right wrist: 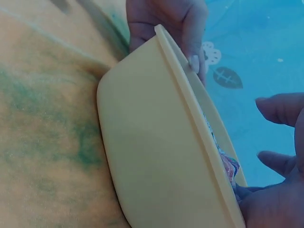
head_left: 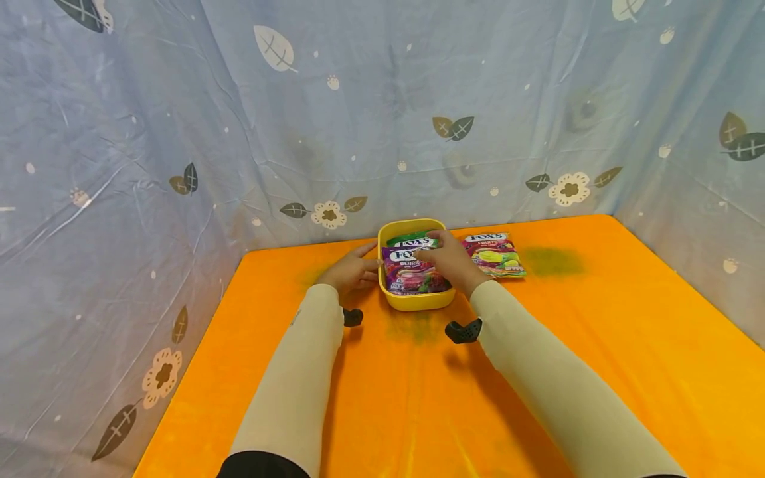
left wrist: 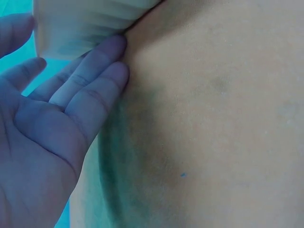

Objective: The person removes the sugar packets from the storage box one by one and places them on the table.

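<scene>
A yellow plastic tub (head_left: 421,303) stands near the back edge of the table. In it lies a purple Fox's Berries candy packet (head_left: 411,275), overlapping a green Fox's packet (head_left: 406,238) behind it. My left hand (head_left: 348,272) is at the tub's left side; its extended fingers touch the wall in the left wrist view, with the thumb by the rim. Over the tub's right side, my right hand (head_left: 452,264) has its fingers spread above the packets. Some of its fingers reach inside the rim in the right wrist view, where their contact with the packet is partly hidden.
A red Fox's Fruits packet (head_left: 491,255) lies on the table just right of the tub. The orange table cover (head_left: 382,398) has green stains. A patterned blue-grey curtain (head_left: 382,153) hangs close behind the tub and along both sides.
</scene>
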Action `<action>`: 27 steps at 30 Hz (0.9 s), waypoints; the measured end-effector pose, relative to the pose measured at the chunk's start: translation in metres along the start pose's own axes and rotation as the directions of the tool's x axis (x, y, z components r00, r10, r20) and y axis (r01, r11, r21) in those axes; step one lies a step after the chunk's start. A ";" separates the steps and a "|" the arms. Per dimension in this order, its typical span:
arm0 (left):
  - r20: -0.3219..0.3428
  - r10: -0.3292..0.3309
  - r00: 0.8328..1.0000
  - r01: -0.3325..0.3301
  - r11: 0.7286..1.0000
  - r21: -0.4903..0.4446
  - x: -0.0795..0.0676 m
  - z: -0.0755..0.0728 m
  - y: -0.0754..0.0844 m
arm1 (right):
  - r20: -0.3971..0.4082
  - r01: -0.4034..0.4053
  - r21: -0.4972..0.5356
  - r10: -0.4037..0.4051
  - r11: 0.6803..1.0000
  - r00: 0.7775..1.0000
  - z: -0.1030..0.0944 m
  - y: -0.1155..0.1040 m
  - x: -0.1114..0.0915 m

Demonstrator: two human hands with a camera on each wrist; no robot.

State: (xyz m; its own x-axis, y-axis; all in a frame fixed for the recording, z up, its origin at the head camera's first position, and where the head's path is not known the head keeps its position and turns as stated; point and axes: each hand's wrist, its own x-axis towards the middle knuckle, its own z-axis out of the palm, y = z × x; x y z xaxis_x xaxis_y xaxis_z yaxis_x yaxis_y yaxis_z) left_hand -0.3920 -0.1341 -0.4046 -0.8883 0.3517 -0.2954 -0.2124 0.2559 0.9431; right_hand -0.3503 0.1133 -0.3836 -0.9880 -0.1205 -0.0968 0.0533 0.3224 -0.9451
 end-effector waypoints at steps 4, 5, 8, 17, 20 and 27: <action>-0.001 -0.003 1.000 0.003 1.000 -0.009 -0.001 0.000 0.000 | 0.038 -0.001 0.004 0.001 1.000 0.999 0.000 -0.001 0.000; 0.000 -0.004 1.000 0.004 1.000 -0.013 -0.001 0.000 0.000 | 0.048 0.001 0.007 -0.001 1.000 0.999 0.001 -0.001 0.000; 0.004 -0.002 1.000 0.002 1.000 -0.016 0.000 0.000 -0.001 | 0.067 0.007 -0.013 -0.006 1.000 0.998 0.002 -0.001 -0.002; 0.007 0.005 1.000 -0.005 1.000 0.001 0.002 0.000 0.000 | 0.064 0.029 0.051 -0.032 0.998 0.997 0.000 0.002 0.000; 0.003 0.009 1.000 -0.009 1.000 0.004 0.003 -0.001 -0.001 | 0.066 0.016 0.063 -0.020 0.998 0.998 -0.001 0.001 0.000; 0.013 0.017 1.000 -0.017 1.000 -0.002 0.003 0.000 -0.002 | 0.060 -0.032 0.157 0.023 0.987 0.998 -0.003 0.001 0.000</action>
State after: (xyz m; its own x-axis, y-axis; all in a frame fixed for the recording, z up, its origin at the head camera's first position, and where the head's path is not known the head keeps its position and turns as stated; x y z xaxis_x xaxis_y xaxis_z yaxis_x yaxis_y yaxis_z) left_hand -0.3941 -0.1332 -0.4076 -0.8862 0.3678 -0.2815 -0.1981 0.2485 0.9482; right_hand -0.3505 0.1166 -0.3832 -0.9761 -0.1688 -0.1371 0.1072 0.1747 -0.9788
